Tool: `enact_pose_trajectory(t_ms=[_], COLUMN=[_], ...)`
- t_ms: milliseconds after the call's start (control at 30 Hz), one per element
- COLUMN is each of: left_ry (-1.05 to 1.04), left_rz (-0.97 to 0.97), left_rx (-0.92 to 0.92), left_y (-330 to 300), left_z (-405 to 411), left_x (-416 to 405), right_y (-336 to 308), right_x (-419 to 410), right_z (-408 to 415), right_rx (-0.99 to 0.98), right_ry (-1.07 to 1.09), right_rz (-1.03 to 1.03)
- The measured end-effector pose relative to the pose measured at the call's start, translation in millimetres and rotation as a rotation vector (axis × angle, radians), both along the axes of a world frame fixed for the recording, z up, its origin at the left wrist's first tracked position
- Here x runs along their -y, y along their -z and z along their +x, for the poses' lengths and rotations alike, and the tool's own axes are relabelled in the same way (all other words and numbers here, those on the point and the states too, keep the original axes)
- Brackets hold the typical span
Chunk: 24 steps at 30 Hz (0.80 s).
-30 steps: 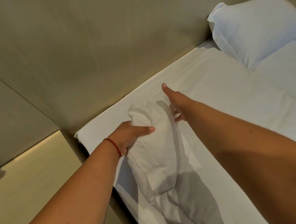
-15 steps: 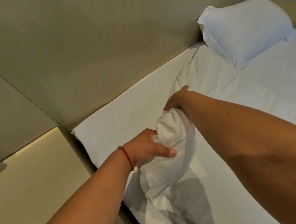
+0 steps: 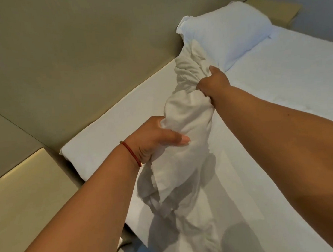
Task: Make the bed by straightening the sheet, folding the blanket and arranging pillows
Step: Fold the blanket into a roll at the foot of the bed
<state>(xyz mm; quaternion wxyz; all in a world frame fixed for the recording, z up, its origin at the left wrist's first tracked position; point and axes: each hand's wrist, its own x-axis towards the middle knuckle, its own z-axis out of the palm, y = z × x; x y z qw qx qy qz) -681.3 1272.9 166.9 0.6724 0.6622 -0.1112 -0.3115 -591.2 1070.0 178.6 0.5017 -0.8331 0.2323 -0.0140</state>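
Observation:
A white sheet (image 3: 189,122) is bunched into a thick roll along the head end of the bed. My left hand (image 3: 153,140), with a red string on the wrist, grips the near part of the roll. My right hand (image 3: 213,82) clutches the roll farther along, close to a white pillow (image 3: 228,32) that lies at the far corner by the headboard. The gathered cloth runs from under the pillow's near edge down toward me. Bare white mattress (image 3: 108,137) shows to the left of the roll.
A beige padded headboard (image 3: 79,53) rises behind the mattress. A pale wooden bedside ledge (image 3: 26,202) sits at the lower left, and another ledge (image 3: 275,8) stands beyond the pillow. Flat white bedding (image 3: 288,91) covers the right side.
My right hand went from open fingers to clutching the sheet and moved toward the pillow. More cloth is gathered into the roll, baring the mattress. My left hand kept its grip.

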Motion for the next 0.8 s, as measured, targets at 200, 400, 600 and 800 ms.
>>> enact_pose_trajectory(t_ms=[200,400,600,800], left_ry=[0.143,0.278,0.643,0.584], left_rz=[0.020,0.092,0.129,0.106], left_rx=[0.109,0.155,0.070,-0.174], left_y=[-43.5,-54.2,-33.4,21.9], left_z=[-83.6,-186.5,-291.7,-342.8], left_x=[113.8,245.9,377.5,428.6], right_y=[-35.4,-43.6,-22.9,77.4], right_x=[123.0,257.2,384.0,441.0], right_z=[-110.4,-248.8,-416.3,-545.2], right_rx=[0.165,0.210,0.224,-0.020], right_ry=[0.127,0.314,0.515,0.718], right_rz=[0.114,0.232,0.311,0.410])
